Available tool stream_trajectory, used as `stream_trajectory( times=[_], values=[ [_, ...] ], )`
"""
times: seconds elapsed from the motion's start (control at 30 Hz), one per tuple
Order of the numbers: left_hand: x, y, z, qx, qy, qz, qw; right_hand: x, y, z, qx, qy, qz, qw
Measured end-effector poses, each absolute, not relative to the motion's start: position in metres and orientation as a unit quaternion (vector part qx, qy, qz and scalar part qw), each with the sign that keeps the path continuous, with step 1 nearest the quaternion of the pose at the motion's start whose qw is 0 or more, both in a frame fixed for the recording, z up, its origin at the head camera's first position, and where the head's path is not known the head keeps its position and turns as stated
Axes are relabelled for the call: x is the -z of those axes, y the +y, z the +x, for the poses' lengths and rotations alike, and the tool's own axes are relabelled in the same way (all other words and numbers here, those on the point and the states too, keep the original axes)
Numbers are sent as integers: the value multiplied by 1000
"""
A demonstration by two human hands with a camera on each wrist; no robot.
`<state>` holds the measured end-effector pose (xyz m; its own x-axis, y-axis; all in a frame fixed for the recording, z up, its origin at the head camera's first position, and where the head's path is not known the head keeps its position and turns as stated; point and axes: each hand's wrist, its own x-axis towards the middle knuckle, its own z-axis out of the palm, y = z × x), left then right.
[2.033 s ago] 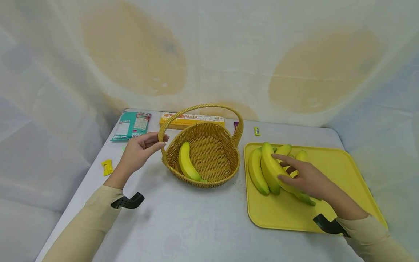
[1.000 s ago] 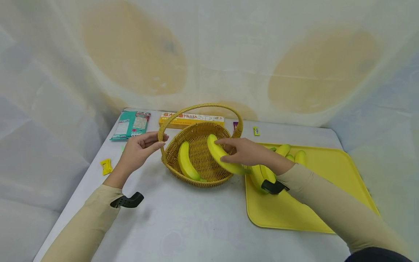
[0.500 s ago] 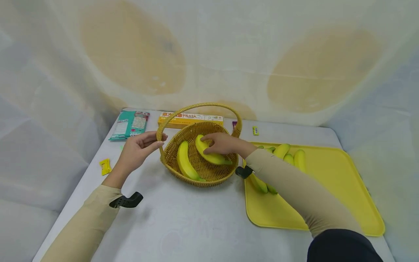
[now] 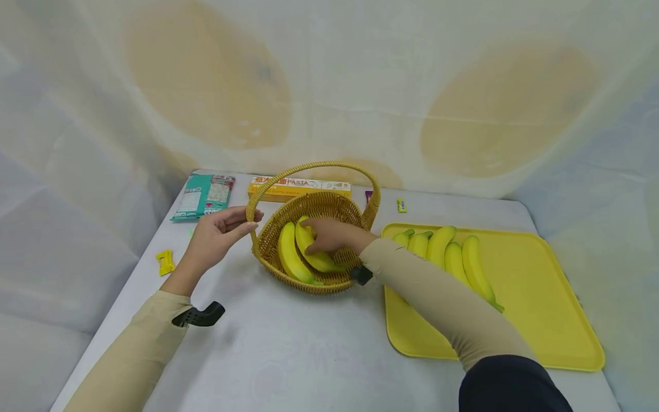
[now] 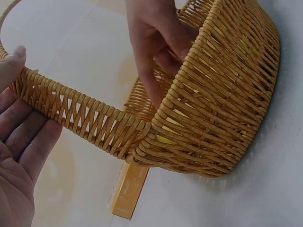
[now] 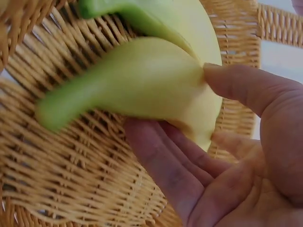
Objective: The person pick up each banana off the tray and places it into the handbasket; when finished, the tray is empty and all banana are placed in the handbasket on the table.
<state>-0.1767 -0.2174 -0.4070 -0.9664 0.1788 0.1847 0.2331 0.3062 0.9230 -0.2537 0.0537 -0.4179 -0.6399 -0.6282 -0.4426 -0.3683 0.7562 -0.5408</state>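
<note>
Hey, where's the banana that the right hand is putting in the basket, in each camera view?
Head: the banana lies mid-frame inside the wicker basket, under the right hand, beside another banana.
Left wrist: only yellow glimpses through the basket's weave; which banana they belong to cannot be told.
Right wrist: fills the centre, its green stem pointing left.
Shared landmark: the wicker basket.

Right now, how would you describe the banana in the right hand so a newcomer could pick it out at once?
Find the wicker basket left of the yellow tray. Two bananas lie inside; the banana meant is the right-hand one, under the right hand, whose fingers hold it.
</note>
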Motion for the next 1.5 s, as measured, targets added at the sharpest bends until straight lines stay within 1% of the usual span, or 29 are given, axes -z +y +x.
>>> stream_trajectory(
  times=[0.13,0.27,0.4,0.53,0.73,0.9,1.07,1.27,1.5],
  values=[
    [407,-217,-177,573,-809,-126,23,414,49,-248,212,876,-269,338],
    [406,-218,-178,572,-810,-128,23,412,47,-247,207,878,-260,343],
    [406,-217,-179,575,-807,-129,24,414,48,-247,200,882,-265,335],
    [408,-217,-178,576,-806,-132,25,417,54,-247,183,888,-280,315],
    [409,-216,-179,577,-806,-133,26,415,74,-238,198,890,-281,299],
    [409,-216,-180,577,-806,-131,26,406,99,-225,226,892,-300,252],
    [409,-217,-179,575,-807,-134,27,396,129,-202,278,892,-296,198],
    [409,-217,-178,575,-806,-136,31,391,176,-173,316,900,-263,142],
    [409,-215,-178,583,-800,-140,28,396,249,-156,307,926,-188,115]
  ],
)
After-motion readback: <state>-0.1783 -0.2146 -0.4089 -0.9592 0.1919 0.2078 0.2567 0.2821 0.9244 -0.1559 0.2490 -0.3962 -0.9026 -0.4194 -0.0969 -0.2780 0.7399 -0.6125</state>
